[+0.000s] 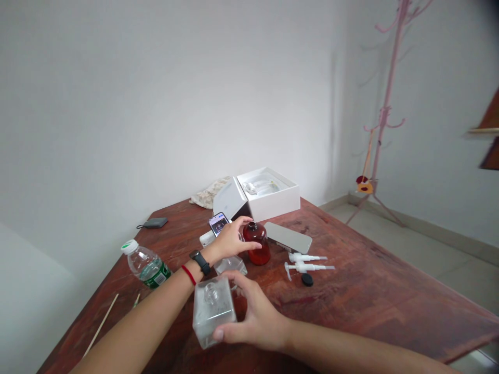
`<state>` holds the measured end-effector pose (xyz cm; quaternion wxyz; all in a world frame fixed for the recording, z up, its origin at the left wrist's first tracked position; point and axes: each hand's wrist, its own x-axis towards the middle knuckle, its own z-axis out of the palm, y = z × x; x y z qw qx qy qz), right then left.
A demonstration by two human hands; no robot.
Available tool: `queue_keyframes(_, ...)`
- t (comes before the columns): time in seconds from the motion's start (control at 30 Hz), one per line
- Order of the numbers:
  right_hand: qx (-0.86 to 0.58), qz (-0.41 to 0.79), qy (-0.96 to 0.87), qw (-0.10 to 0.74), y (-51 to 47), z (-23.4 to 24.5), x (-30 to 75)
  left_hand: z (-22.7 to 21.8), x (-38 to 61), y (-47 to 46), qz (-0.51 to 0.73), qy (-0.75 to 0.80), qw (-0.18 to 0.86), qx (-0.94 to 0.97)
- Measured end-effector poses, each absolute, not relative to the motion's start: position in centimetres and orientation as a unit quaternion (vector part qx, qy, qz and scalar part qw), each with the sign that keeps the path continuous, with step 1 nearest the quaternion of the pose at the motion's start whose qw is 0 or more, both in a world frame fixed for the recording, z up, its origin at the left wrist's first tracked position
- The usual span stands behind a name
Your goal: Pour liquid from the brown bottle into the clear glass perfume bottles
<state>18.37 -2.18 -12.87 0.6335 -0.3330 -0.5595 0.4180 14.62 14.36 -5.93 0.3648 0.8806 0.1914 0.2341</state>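
My left hand [232,240], with a dark watch and a red cord at the wrist, reaches across the table. Its thumb and fingers close around the side of a reddish-brown round bottle [260,252], which stands upright with its neck uncapped. Nearer to me, my right hand [259,317] grips a clear square bottle [212,306] between thumb and fingers, its open neck facing up. Behind that bottle lies another clear item [232,265], partly hidden by my left wrist. Two white pump heads [304,266] and a black cap [307,279] lie to the right.
A white box [276,208] with its lid tilted open stands at the back, beside a cloth [208,194]. A phone [219,222] and a pale flat slab [290,237] lie nearby. To the left are a water bottle [146,265], a grey device [154,223] and a thin stick [101,324].
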Motion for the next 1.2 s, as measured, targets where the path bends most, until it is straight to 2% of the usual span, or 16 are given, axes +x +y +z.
queue_keyframes(0.3, -0.365, 0.417, -0.553, 0.622, -1.8, -13.4, 18.4, -1.3, 12.1, 14.5, 0.346, 0.182, 0.39, 0.834)
queue_keyframes(0.43, -0.373, 0.414, -0.554, 0.618, -2.0, -13.4, 18.5, 1.4, 7.5, 12.9, 0.398, 0.208, 0.374, 0.811)
queue_keyframes(0.5, -0.372, 0.422, -0.545, 0.622, -2.1, -13.3, 18.5, 1.9, 4.9, 11.2, 0.453, 0.242, 0.332, 0.791)
queue_keyframes(0.63, -0.362, 0.44, -0.537, 0.622, -2.1, -13.0, 18.8, 1.3, -0.1, 7.6, 0.523, 0.328, 0.245, 0.747)
queue_keyframes(0.8, -0.347, 0.458, -0.525, 0.628, -1.9, -12.4, 19.5, -1.8, -4.0, 6.2, 0.517, 0.384, 0.228, 0.73)
queue_keyframes(0.9, -0.349, 0.458, -0.517, 0.633, -1.6, -12.2, 20.2, -4.1, -4.3, 6.7, 0.48, 0.372, 0.275, 0.745)
queue_keyframes(1.03, -0.357, 0.417, -0.505, 0.666, -1.2, -11.4, 21.5, -7.3, -2.8, 6.9, 0.434, 0.303, 0.441, 0.725)
queue_keyframes(1.2, -0.388, 0.345, -0.481, 0.706, -0.6, -10.2, 23.0, -11.5, -1.5, 6.2, 0.416, 0.236, 0.551, 0.684)
